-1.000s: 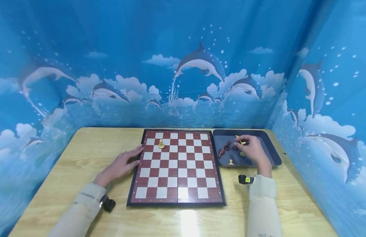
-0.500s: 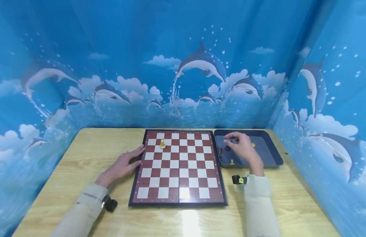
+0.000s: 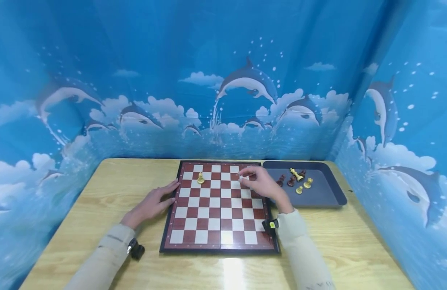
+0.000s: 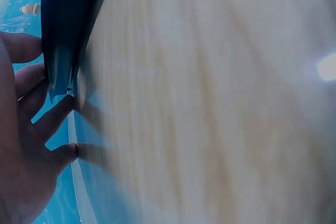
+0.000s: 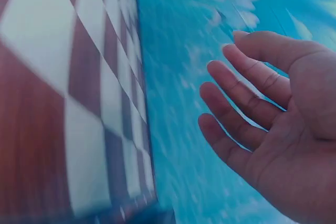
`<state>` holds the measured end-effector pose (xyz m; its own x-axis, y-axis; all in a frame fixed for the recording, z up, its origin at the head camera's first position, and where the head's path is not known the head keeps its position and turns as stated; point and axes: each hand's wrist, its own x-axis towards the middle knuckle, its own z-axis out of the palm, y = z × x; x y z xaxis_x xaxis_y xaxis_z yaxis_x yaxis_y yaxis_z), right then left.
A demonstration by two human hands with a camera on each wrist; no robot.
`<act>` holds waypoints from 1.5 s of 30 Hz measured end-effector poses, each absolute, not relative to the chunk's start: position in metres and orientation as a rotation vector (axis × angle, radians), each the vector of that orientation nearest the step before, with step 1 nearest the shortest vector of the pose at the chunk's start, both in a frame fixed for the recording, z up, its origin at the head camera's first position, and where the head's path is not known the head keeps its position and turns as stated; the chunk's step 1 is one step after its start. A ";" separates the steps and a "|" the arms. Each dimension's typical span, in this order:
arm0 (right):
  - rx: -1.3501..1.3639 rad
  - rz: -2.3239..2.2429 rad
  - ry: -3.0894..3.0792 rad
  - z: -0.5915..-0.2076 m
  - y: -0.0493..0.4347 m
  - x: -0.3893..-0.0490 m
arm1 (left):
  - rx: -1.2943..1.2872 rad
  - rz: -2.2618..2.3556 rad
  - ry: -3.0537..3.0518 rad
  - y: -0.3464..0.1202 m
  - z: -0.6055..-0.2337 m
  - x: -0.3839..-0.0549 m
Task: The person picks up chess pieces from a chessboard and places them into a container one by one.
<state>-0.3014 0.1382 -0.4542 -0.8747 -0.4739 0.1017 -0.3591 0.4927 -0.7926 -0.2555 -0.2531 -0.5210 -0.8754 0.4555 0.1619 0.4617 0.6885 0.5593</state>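
A chessboard (image 3: 220, 209) with brown and white squares lies in the middle of the table. My left hand (image 3: 154, 203) rests at its left edge with fairly straight fingers; the left wrist view shows several fingertips right at the dark board rim (image 4: 63, 30). One pale yellow pawn (image 3: 200, 178) stands upright on the board's upper left part. My right hand (image 3: 261, 183) is over the board's upper right, thumb and index fingertips close together. In the right wrist view the fingers (image 5: 231, 111) are gently bent; I cannot tell whether a small piece is between the tips.
A dark grey tray (image 3: 326, 197) stands right of the board, partly behind the right forearm. Inside lie a yellow king (image 3: 295, 174), other yellow pieces (image 3: 307, 183) and several dark red pieces (image 3: 291, 181). A dolphin-print curtain (image 3: 223, 133) hangs behind the table.
My right hand has moved left from the tray to over the board, uncovering pieces in the tray. My left hand stays at the board's left edge.
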 end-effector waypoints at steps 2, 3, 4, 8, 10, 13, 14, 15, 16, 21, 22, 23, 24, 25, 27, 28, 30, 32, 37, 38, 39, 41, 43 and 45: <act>-0.771 -1.300 2.557 -0.453 0.126 -0.304 | -0.779 -0.957 -2.880 -0.253 -0.521 -0.256; -0.790 -1.286 2.542 -0.454 0.120 -0.307 | -0.778 -0.956 -2.880 -0.252 -0.522 -0.256; -0.797 -1.283 2.520 -0.455 0.114 -0.311 | -0.778 -0.959 -2.881 -0.251 -0.522 -0.256; -0.806 -1.253 2.469 -0.458 0.095 -0.323 | -0.772 -0.954 -2.887 -0.248 -0.523 -0.256; -0.833 -1.258 2.448 -0.464 0.087 -0.332 | -0.774 -0.951 -2.890 -0.248 -0.524 -0.257; -0.878 -1.254 2.417 -0.467 0.072 -0.338 | -0.775 -0.938 -2.889 -0.248 -0.524 -0.257; -0.890 -1.256 2.410 -0.468 0.067 -0.340 | -0.775 -0.932 -2.891 -0.248 -0.524 -0.258; -0.898 -1.255 2.410 -0.469 0.062 -0.341 | -0.775 -0.931 -2.891 -0.248 -0.524 -0.258; -0.904 -1.259 2.408 -0.470 0.058 -0.343 | -0.771 -0.931 -2.892 -0.247 -0.523 -0.258; -0.910 -1.261 2.387 -0.477 0.041 -0.347 | -0.769 -0.943 -2.889 -0.248 -0.524 -0.258; -0.912 -1.261 2.378 -0.479 0.040 -0.348 | -0.774 -0.937 -2.890 -0.248 -0.525 -0.257; -0.912 -1.257 2.372 -0.481 0.038 -0.348 | -0.779 -0.937 -2.890 -0.247 -0.526 -0.257; -0.912 -1.255 2.370 -0.483 0.037 -0.348 | -0.779 -0.940 -2.895 -0.246 -0.526 -0.257; -0.916 -1.259 2.368 -0.484 0.037 -0.348 | -0.781 -0.943 -2.895 -0.245 -0.527 -0.257; -0.918 -1.265 2.368 -0.486 0.036 -0.348 | -0.787 -0.955 -2.886 -0.244 -0.527 -0.257; -0.924 -1.266 2.369 -0.486 0.036 -0.348 | -0.786 -0.963 -2.883 -0.243 -0.526 -0.257; -0.937 -1.261 2.369 -0.487 0.034 -0.348 | -0.769 -0.975 -2.887 -0.242 -0.525 -0.256; -0.953 -1.249 2.371 -0.487 0.032 -0.349 | -0.755 -0.970 -2.897 -0.243 -0.524 -0.255; -0.987 -1.258 2.392 -0.483 0.025 -0.349 | -0.742 -0.959 -2.909 -0.247 -0.524 -0.253; -0.991 -1.269 2.394 -0.481 0.024 -0.349 | -0.740 -0.962 -2.904 -0.248 -0.524 -0.253; -0.994 -1.282 2.395 -0.480 0.023 -0.349 | -0.737 -0.965 -2.901 -0.249 -0.524 -0.253; -0.993 -1.306 2.394 -0.476 0.021 -0.348 | -0.724 -0.974 -2.898 -0.251 -0.523 -0.252; -1.000 -1.308 2.393 -0.474 0.020 -0.347 | -0.715 -0.984 -2.897 -0.252 -0.523 -0.252; -1.003 -1.296 2.394 -0.473 0.019 -0.347 | -0.710 -0.977 -2.900 -0.253 -0.523 -0.252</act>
<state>-0.3466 0.0191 -0.4727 -0.7355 -0.6688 0.1080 -0.4562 0.3710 -0.8089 -0.2520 -0.2534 -0.5229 -0.8979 0.4171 0.1404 0.4170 0.7043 0.5745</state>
